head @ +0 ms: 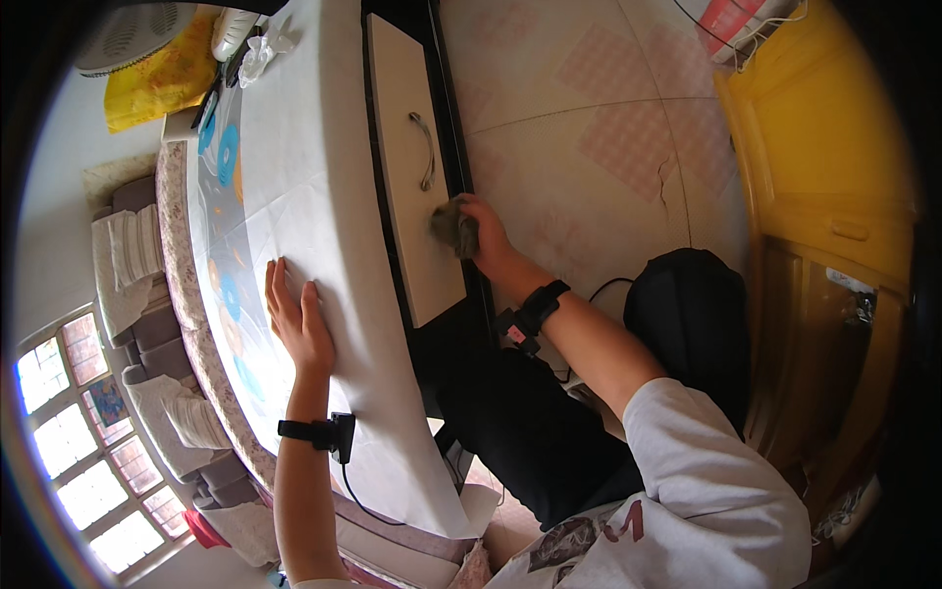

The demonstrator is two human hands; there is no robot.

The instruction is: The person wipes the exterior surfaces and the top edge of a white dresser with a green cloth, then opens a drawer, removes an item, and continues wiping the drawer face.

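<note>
A dark grey-green cloth is bunched in my right hand, which presses it to the cream drawer front of a black-framed table. The cloth is slightly blurred and lies just below the curved metal handle. My left hand rests on the white tablecloth with its fingers apart, holding nothing. A black strap with a small device circles each wrist. Blue and orange patterns show on the covering past my left fingers.
A crumpled white plastic bag and a yellow bag sit at the table's far end. To the right stands a yellow wooden cabinet. My bent knees are close to the drawer, above the tiled floor. A sofa lies beyond the table.
</note>
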